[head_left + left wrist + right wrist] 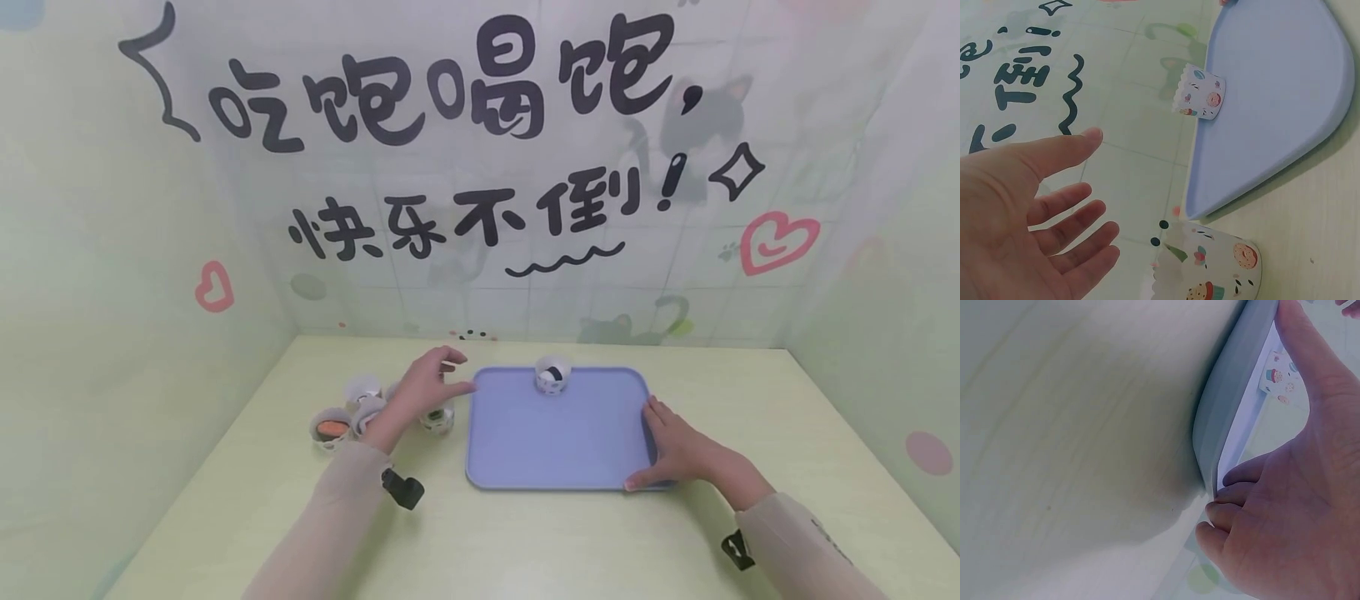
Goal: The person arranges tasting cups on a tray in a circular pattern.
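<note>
A pale blue tray (pixel 555 442) lies on the table. At its far edge stands a small patterned paper cup (pixel 552 388) with a white-and-black rice ball (pixel 553 373) in it. My left hand (pixel 429 385), empty with fingers spread and loosely bent, hovers just left of the tray's far left corner. Below it stands another paper cup (pixel 437 423), seen larger as a printed cup (pixel 1216 262) in the left wrist view. My right hand (pixel 678 446) holds the tray's near right corner, fingers along the right rim and thumb at the front rim.
Several more paper cups stand clustered left of the tray, partly hidden by my left forearm. One cup (pixel 327 443) contains an orange-topped sushi piece (pixel 333 429). A printed cloth wall (pixel 525 308) closes off the table's back, with side walls left and right.
</note>
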